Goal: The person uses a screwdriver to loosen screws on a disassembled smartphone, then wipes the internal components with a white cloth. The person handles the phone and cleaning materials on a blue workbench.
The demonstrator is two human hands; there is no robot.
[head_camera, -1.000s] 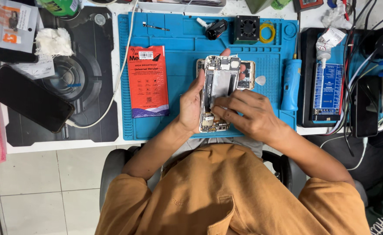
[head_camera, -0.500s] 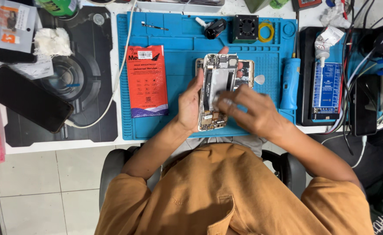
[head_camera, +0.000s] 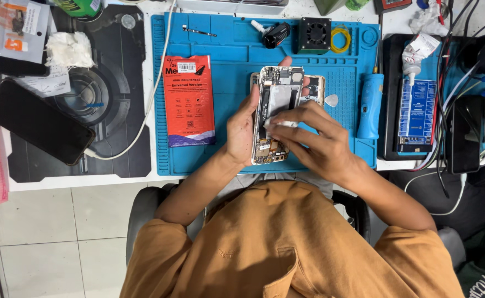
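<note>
White tabletop [head_camera: 77,181] under blue mat [head_camera: 231,60] and black mat [head_camera: 126,138]. Pale tiled floor [head_camera: 49,243] below, grey grout lines. Grey chair [head_camera: 143,215] tucked at table edge. Black phone [head_camera: 35,121] lying on black mat, white cable [head_camera: 154,94] curving across. Red packet [head_camera: 189,99] on blue mat; small black fan [head_camera: 314,35] near far edge. Tangle of wires [head_camera: 463,66] at right. Even, soft light, faint shadows.

Two phones [head_camera: 273,113] [head_camera: 37,121], one red box [head_camera: 188,99], one screwdriver [head_camera: 370,105].
</note>
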